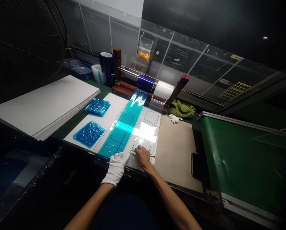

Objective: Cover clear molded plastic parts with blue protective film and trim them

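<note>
At far left, a tall stack of white sheets lies on the bench. To its right, two piles of crinkled blue pieces, a rear pile and a near pile, rest on white paper; they appear to be the finished portion of the work. Next, a blue film strip runs forward from a blue roll over outlined rectangles. It is joined to the roll, so it is judged to be uncut stock.

The left hand, in a white glove, lies at the near end of this strip, thumb held away from the fingers and gripping nothing visible; whether it presses down cannot be told. Beside the strip, below a white roll, a glossy clear piece lies over an outline on the work surface, just beyond the right hand and to the right of the left hand. The bare right hand pinches a slender tool, whose end projects rightward. The clear piece is judged to be in progress; how much is left cannot be told.

Farther right are a brown board, a phone and a green belt.
</note>
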Motion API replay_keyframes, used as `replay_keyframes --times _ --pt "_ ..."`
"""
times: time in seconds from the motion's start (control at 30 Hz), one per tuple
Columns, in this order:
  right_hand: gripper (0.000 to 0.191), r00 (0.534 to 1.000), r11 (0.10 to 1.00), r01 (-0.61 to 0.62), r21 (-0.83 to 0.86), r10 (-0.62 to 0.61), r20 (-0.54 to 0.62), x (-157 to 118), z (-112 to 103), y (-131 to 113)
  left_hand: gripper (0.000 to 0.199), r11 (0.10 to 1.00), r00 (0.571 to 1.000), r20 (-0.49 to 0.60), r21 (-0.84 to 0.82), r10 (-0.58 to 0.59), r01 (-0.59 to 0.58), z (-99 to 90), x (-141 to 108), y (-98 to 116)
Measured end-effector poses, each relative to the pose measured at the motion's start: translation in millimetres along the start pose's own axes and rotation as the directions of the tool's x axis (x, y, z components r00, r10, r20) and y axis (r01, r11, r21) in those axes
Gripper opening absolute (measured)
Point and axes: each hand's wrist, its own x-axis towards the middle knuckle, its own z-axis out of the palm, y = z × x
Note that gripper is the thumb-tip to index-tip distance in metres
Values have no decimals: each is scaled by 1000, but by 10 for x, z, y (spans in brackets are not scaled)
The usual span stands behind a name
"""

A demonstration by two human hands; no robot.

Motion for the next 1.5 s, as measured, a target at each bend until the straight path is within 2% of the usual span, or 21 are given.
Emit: replay_keyframes --times 0.23,0.37,0.47,0.6,0.67,0.87,1.03,1.17,1.27,1.4,1.5 --pt "26 998 1000 16 -14 -15 56 14 -22 -5 53 999 1000 6 42 0 0 -43 -56 11" --pt "25 997 1000 -6 -22 8 75 -75 -51 112 51 999 999 -48 39 13 -11 -40 -99 18" --pt "24 996 999 -34 -25 36 84 -190 -67 244 49 999 992 -115 28 46 -43 -34 -225 36" --pt "24 992 996 -80 -31 83 93 -372 -84 449 80 993 977 -178 27 122 -119 12 -489 53" --pt "24 989 994 -108 -37 111 96 -459 -87 547 84 987 967 -195 28 162 -160 68 -587 47" --pt "23 979 982 -180 -53 184 82 -700 -100 779 49 973 936 -266 40 231 -229 208 -566 2" --pt "24 968 968 -247 -47 249 38 -967 -171 920 32 961 915 -297 38 272 -274 134 -519 -28" --pt "22 944 943 -323 80 327 -45 -1150 -238 921 36 953 910 -290 26 297 -303 -35 -495 1" --pt "23 927 918 -334 214 362 -104 -1215 -273 867 45 952 912 -285 9 295 -306 -258 -378 62" --pt "22 906 869 -294 397 385 -173 -1220 -290 812 25 952 917 -280 -32 284 -305 -778 -70 36" --pt "20 898 824 -258 504 397 -188 -1176 -275 788 22 946 924 -252 -72 289 -315 -1269 275 -151"
